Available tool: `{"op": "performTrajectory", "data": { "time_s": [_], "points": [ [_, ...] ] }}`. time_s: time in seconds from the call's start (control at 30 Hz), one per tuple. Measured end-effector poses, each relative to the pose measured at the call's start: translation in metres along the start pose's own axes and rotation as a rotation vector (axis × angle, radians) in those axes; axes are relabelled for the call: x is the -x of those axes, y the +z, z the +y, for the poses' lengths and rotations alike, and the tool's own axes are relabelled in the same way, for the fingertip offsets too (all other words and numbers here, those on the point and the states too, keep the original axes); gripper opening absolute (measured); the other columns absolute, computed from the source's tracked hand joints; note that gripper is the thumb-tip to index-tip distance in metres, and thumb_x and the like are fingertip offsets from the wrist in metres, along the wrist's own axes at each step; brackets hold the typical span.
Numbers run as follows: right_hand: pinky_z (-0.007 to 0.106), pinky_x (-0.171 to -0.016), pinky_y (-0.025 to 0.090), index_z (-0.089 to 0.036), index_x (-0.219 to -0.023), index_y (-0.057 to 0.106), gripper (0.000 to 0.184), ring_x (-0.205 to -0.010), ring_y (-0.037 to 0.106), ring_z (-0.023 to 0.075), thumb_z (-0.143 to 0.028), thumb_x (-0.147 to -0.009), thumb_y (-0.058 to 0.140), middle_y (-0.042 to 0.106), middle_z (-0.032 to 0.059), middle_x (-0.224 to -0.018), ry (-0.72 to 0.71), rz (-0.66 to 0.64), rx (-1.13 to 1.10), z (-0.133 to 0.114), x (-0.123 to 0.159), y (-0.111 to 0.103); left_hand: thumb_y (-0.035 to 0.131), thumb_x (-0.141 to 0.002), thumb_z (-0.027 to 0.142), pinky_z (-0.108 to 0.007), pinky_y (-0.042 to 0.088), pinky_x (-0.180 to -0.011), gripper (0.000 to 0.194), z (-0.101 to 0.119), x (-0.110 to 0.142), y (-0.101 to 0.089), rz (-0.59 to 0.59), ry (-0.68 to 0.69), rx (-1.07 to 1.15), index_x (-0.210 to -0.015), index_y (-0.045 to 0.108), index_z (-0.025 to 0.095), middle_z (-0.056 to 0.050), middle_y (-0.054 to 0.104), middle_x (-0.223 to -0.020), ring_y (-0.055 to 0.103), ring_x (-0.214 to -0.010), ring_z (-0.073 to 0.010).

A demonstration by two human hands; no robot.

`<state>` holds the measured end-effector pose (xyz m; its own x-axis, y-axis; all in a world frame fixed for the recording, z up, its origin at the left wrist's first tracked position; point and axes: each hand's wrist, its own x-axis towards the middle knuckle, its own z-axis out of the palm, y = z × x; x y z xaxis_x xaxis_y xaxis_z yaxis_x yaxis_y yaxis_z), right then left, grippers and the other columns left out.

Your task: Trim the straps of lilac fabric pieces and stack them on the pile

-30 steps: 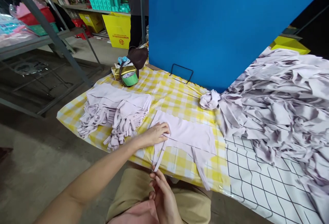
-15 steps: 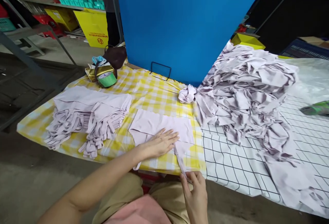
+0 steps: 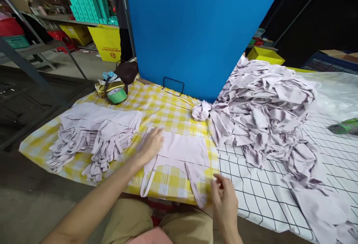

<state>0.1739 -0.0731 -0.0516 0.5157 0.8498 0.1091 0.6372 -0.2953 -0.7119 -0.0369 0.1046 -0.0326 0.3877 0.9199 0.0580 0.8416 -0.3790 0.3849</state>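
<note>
A pale lilac camisole top [image 3: 183, 147] lies flat on the yellow checked cloth, its two thin straps pointing toward my lap. My left hand [image 3: 152, 146] rests on its upper left part, fingers stretched out and slightly blurred. Just right of the right strap [image 3: 192, 184], my right hand [image 3: 226, 195] hovers by the table's front edge. Its fingers are loosely bent and apart, with nothing visible in them. To the left sits a neat stack of matching tops [image 3: 100, 119], straps hanging toward the front.
A large heap of crumpled lilac tops [image 3: 268, 102] covers the right side, over a white grid cloth [image 3: 251, 188]. A tall blue panel [image 3: 204, 31] stands at the back. Green tape [image 3: 117, 95] lies back left. Beyond it, a person [image 3: 123, 16] stands near yellow boxes.
My right hand has let go of the strap and moved right. My left hand has slid from the middle of the top to its upper left, and both straps now lie straightened.
</note>
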Motion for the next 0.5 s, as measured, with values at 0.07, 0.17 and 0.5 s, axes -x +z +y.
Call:
{"op": "performTrajectory", "data": {
  "time_s": [0.07,0.17,0.5],
  "points": [
    [0.035,-0.075,0.040,-0.013,-0.097,0.057,0.030,-0.085,0.052,0.0237,-0.035,-0.085,0.039,0.055,0.0099,-0.087,-0.010,-0.030,0.163,-0.011,-0.043,0.001,0.040,-0.089,0.021,-0.038,0.046,-0.087,0.034,-0.012,-0.007,-0.008,0.024,-0.269,-0.147,-0.120,0.047,0.009,-0.020,0.050,-0.122,0.055,-0.107,-0.0282],
    [0.043,-0.080,0.035,-0.014,-0.088,0.059,0.030,-0.095,0.049,0.0302,-0.034,-0.084,0.038,0.056,0.0155,-0.094,0.023,-0.078,0.372,-0.031,-0.094,0.009,0.042,-0.089,0.028,-0.036,0.050,-0.072,0.036,-0.022,-0.015,-0.013,-0.037,-0.473,-0.217,-0.113,0.049,0.002,-0.026,0.051,-0.112,0.062,-0.090,-0.0298],
    [0.031,-0.061,0.039,-0.021,-0.061,0.044,0.009,-0.059,0.048,0.0164,-0.024,-0.070,0.043,0.047,-0.0019,-0.058,-0.021,-0.174,0.240,-0.044,-0.130,0.033,0.054,-0.075,0.021,-0.032,0.046,-0.072,0.010,-0.037,-0.024,-0.027,-0.061,-0.329,0.016,-0.066,0.057,0.017,-0.008,0.065,-0.080,0.061,-0.081,-0.0236]
  ]
}}
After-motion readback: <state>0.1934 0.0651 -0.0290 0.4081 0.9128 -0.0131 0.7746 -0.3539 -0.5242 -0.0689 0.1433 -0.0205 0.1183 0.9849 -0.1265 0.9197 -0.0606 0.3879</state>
